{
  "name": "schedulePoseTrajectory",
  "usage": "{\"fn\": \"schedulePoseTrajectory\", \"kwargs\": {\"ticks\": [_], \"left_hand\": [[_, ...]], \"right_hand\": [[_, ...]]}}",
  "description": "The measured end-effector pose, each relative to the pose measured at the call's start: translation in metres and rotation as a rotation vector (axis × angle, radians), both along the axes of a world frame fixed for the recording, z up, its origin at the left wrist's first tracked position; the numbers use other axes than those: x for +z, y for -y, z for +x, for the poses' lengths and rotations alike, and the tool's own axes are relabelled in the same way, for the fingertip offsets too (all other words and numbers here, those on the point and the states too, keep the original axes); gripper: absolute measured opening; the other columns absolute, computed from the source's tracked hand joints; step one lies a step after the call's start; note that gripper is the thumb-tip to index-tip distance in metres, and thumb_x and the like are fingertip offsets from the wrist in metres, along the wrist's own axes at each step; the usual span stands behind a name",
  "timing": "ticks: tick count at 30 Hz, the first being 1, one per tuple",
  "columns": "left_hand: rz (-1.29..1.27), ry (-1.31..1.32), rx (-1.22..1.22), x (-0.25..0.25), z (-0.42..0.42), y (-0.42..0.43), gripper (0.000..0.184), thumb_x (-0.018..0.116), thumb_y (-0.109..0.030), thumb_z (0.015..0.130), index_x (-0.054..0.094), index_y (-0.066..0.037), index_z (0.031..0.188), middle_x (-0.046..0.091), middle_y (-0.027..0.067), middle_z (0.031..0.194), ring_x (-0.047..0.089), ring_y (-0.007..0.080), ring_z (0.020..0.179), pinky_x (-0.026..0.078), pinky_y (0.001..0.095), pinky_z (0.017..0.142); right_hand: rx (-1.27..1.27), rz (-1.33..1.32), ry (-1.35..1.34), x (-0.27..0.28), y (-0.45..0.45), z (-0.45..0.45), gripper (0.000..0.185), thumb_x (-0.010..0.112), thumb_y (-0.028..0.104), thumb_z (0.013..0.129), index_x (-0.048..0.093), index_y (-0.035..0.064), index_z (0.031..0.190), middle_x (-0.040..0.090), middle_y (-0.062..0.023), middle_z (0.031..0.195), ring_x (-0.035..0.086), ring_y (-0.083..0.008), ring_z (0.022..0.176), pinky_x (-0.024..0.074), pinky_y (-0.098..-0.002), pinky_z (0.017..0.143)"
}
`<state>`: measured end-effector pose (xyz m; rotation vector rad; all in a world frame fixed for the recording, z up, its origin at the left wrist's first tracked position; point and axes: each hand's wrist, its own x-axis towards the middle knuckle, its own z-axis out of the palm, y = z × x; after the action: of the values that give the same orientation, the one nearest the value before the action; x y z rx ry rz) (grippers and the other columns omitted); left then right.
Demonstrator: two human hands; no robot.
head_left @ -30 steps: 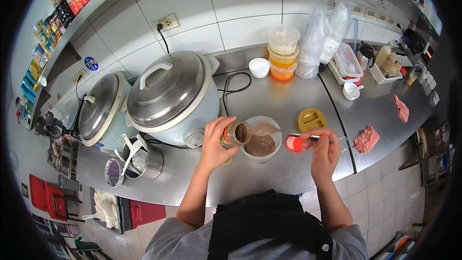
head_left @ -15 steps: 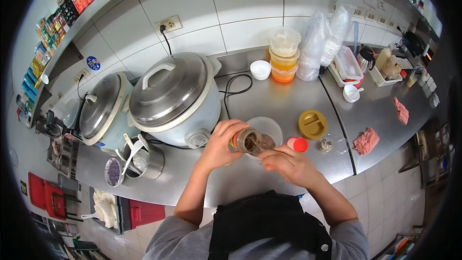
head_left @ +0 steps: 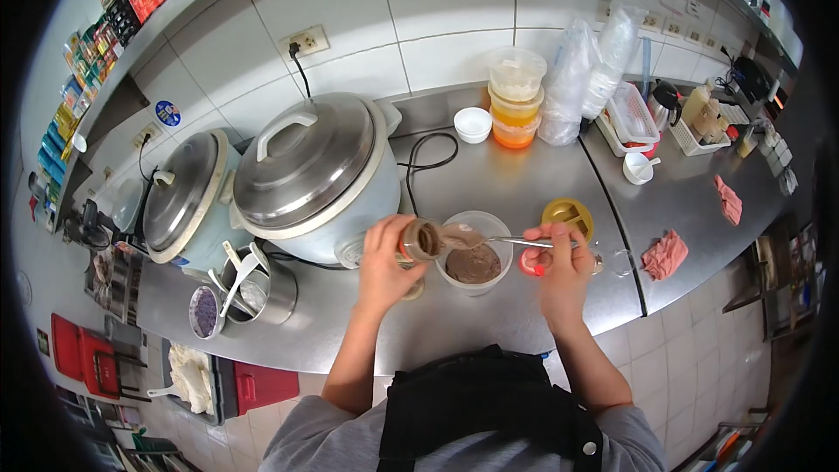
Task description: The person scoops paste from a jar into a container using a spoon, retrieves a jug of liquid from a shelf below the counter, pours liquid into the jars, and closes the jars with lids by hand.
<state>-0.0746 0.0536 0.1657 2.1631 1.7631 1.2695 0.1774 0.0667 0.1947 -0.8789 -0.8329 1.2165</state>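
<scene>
My left hand point(head_left: 382, 264) is wrapped round a small glass jar point(head_left: 421, 239), tilted with its mouth to the right. In my right hand point(head_left: 564, 275) is a metal spoon point(head_left: 517, 242), gripped by its handle. Its bowl carries a heap of brown powder point(head_left: 461, 235), just outside the jar's mouth. Below the spoon stands a clear plastic bowl point(head_left: 508, 271) with more brown powder point(head_left: 473, 264) at its bottom. A red lid point(head_left: 530, 263) lies beside the bowl, partly behind my right hand. Behind that hand is a gold lid point(head_left: 568, 210), also partly covered.
Two large rice cookers point(head_left: 319, 166) occupy the left of the steel counter point(head_left: 524, 179). Before them stands a metal pot point(head_left: 278, 297) with utensils. Stacked tubs point(head_left: 516, 111), white bowls point(head_left: 473, 126) and plastic-wrapped stacks point(head_left: 572, 87) line the back. Pink cloths point(head_left: 665, 255) lie right.
My right hand has moved right and up, drawing the loaded spoon out of the jar. The jar has shifted slightly left, and the powder in the bowl now shows.
</scene>
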Motion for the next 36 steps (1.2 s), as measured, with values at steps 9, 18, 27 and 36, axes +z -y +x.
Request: {"fn": "schedulePoseTrajectory", "kwargs": {"ticks": [9, 18, 27, 36], "left_hand": [[0.034, 0.656, 0.165, -0.053, -0.026, 0.067, 0.079, 0.093, -0.012, 0.067, 0.051, -0.003, 0.132, 0.054, 0.0108, 0.13, 0.058, 0.0234, 0.119, 0.051, 0.0388, 0.1], [-0.293, 0.572, 0.265, -0.139, 0.0, 0.118, 0.081, 0.095, -0.019, 0.066, 0.052, -0.001, 0.133, 0.063, 0.0123, 0.125, 0.062, 0.0222, 0.115, 0.049, 0.0371, 0.099], [-0.303, 0.701, 0.327, -0.194, 0.031, 0.096, 0.104, 0.094, -0.013, 0.064, 0.03, -0.002, 0.146, 0.048, 0.0179, 0.136, 0.053, 0.0307, 0.123, 0.044, 0.0411, 0.106], [0.1, 0.041, 0.136, -0.161, 0.021, 0.142, 0.066, 0.082, -0.009, 0.079, 0.05, -0.003, 0.136, 0.04, 0.0244, 0.142, 0.047, 0.0381, 0.126, 0.043, 0.0462, 0.105]], "right_hand": [[0.242, 0.571, 1.056, -0.044, -0.014, 0.006, 0.012, 0.063, 0.008, 0.096, 0.067, 0.0017, 0.105, 0.069, -0.0122, 0.096, 0.067, -0.0258, 0.079, 0.0539, -0.0344, 0.071], [0.22, 0.555, 1.171, -0.069, -0.037, -0.005, 0.016, 0.074, 0.014, 0.087, 0.07, 0.0006, 0.095, 0.06, -0.0112, 0.091, 0.061, -0.0296, 0.075, 0.0501, -0.0381, 0.07], [0.088, 0.479, 1.244, -0.066, -0.025, 0.008, 0.025, 0.077, 0.026, 0.085, 0.071, 0.0066, 0.099, 0.059, -0.009, 0.1, 0.063, -0.0288, 0.09, 0.0532, -0.0398, 0.074], [-0.492, 0.16, 0.933, -0.08, 0.009, 0.089, 0.014, 0.073, 0.011, 0.089, 0.069, 0.009, 0.102, 0.059, -0.0081, 0.108, 0.062, -0.0203, 0.079, 0.0529, -0.0331, 0.065]]}}
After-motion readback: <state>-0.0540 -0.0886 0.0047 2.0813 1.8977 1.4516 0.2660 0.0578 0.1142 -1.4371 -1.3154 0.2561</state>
